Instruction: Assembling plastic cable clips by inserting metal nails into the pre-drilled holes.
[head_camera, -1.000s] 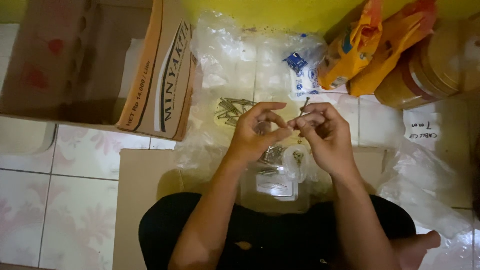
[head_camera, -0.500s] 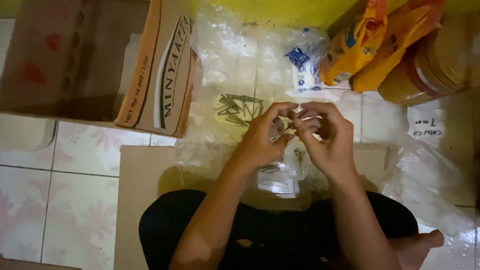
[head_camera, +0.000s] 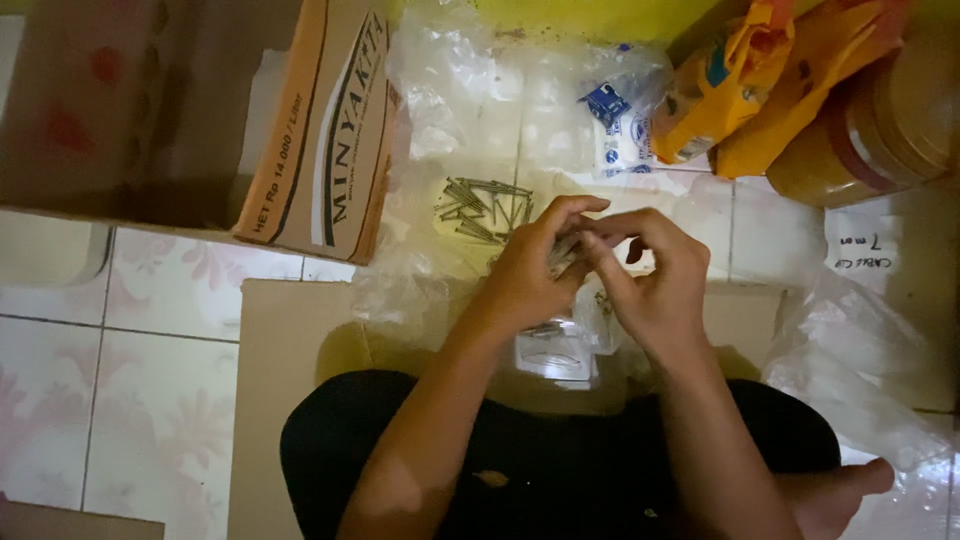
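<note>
Your left hand (head_camera: 530, 275) and right hand (head_camera: 655, 285) meet fingertip to fingertip, pinching a small bundle of nails (head_camera: 562, 252); count not readable. One loose nail pile (head_camera: 483, 208) lies on clear plastic sheeting (head_camera: 470, 110) just beyond. One small clear bag (head_camera: 557, 350) sits under your wrists. One open cardboard box (head_camera: 320, 150) upper left; two orange packets (head_camera: 770, 80) and one blue-white packet (head_camera: 615, 125) upper right. Since 0.5 s ago: hands closed tighter together.

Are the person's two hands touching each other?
Touching. The head view shows the left hand and right hand pressed together at the fingertips, no gap between them.
</note>
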